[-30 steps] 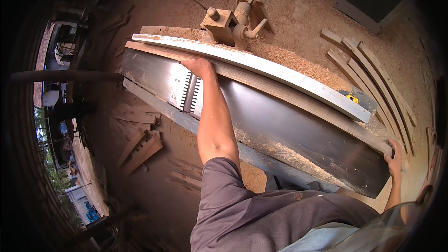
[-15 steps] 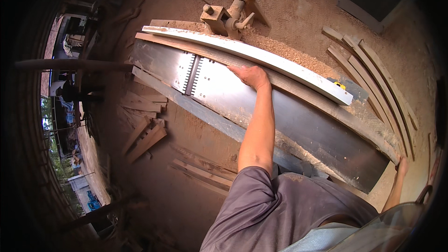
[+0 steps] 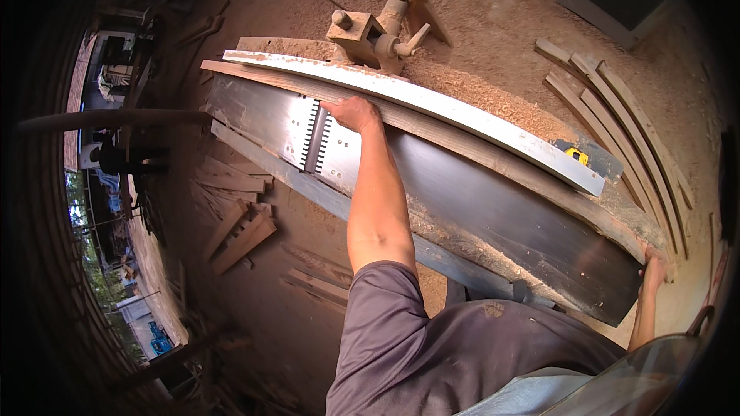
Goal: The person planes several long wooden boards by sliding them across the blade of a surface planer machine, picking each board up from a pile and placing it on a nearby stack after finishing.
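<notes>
A long wooden board (image 3: 479,149) stands along the white-edged fence (image 3: 432,104) of a jointer. My left hand (image 3: 354,113) holds the board's upper edge, its thumb side toward the toothed cutter slot (image 3: 314,139). At the board's right end, my right hand (image 3: 655,268) is closed round the wood, some of its fingers hidden. Below the board stretches the smooth metal jointer table (image 3: 470,192), dusted with sawdust along its near edge.
A dusty clamp-like fence bracket (image 3: 378,38) rises behind the fence. A yellow tape measure (image 3: 576,156) lies behind its right end. Several long curved strips (image 3: 628,123) rest at the right. Wood offcuts (image 3: 243,239) lie on the floor at left.
The board has slid left along the fence. My left hand has moved left with it, to beside the cutter slot, and my right hand has shifted slightly left.
</notes>
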The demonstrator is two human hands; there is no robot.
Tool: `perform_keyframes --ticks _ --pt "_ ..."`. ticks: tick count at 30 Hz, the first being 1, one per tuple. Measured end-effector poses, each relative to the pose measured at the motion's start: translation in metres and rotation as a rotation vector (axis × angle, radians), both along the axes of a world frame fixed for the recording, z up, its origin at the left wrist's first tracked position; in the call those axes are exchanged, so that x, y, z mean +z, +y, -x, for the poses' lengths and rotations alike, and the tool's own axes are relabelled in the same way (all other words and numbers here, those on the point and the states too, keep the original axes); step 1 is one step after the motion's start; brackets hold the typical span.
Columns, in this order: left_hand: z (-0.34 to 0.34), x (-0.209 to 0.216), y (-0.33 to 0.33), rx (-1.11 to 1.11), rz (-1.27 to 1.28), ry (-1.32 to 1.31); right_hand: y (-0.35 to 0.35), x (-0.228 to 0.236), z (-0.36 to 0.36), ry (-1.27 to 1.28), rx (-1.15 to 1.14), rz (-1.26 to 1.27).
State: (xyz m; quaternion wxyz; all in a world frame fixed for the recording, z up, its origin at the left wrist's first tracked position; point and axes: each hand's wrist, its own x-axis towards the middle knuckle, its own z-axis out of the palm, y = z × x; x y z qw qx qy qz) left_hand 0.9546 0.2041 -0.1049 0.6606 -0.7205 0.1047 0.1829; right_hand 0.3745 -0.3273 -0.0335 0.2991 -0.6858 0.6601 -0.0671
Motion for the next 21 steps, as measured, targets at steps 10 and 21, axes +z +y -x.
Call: perform_keyframes --ticks 10,21 --pt "-0.069 -0.015 0.068 -0.125 -0.193 -0.127 0.049 0.006 -0.050 -0.016 0.056 -0.181" --pt "-0.188 -0.051 0.172 -0.320 -1.152 0.103 0.155 0.012 -0.149 -0.142 0.043 -0.107"
